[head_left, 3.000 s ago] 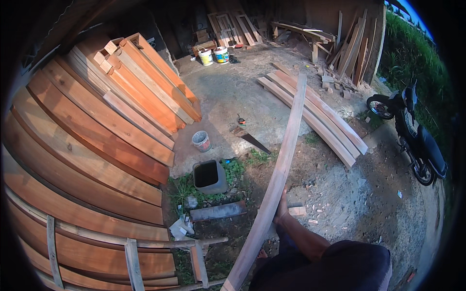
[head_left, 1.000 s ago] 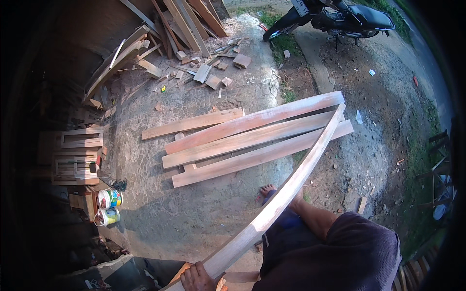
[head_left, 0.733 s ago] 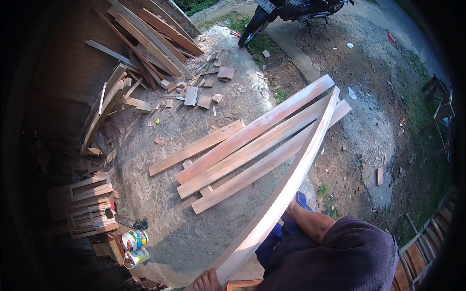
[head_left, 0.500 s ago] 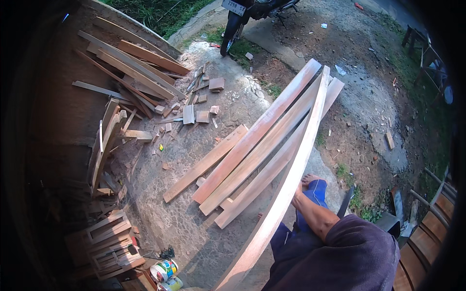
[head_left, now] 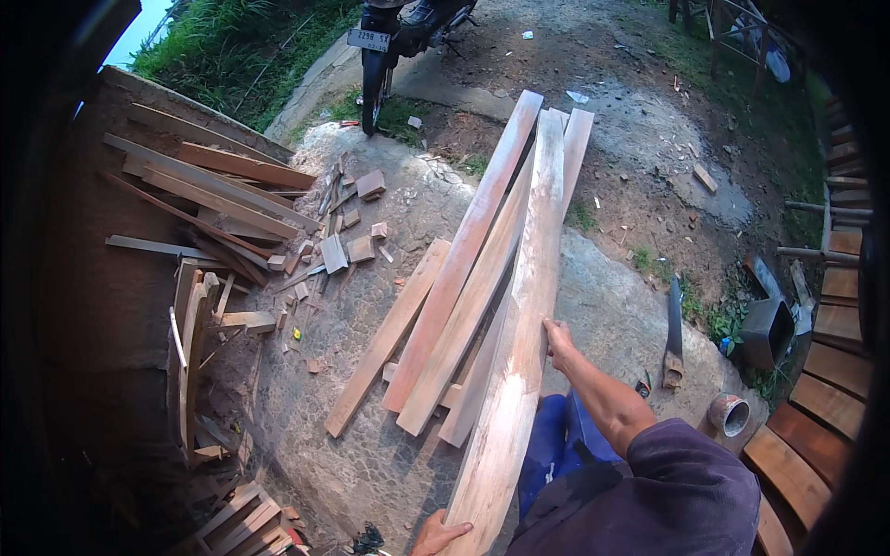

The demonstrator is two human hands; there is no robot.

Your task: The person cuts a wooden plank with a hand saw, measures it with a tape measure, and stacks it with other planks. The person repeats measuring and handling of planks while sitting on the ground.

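A long pale wooden plank point(head_left: 514, 371) slants up and away from me, its broad rough face turned upward. My right hand point(head_left: 558, 341) grips its right edge about midway, fingers partly hidden beneath. At the near end my left hand point(head_left: 440, 535) is closed on the left edge, thumb over the top. The far end lies over other planks on the ground: a reddish plank point(head_left: 468, 246), a brown plank point(head_left: 464, 352) and one whose end point(head_left: 579, 148) shows at the right. Farther left is a shorter board point(head_left: 389, 338).
Wood offcuts point(head_left: 360, 248) and stacked boards point(head_left: 213, 190) lie left. A motorcycle point(head_left: 375, 65) stands at the back. To the right are a handsaw point(head_left: 673, 334), a round container point(head_left: 730, 414), a grey bin point(head_left: 768, 332) and a row of boards point(head_left: 811, 426).
The held plank has rolled from its narrow edge to its broad face and swung left at the far end. My left hand has come into view, and the view has shifted.
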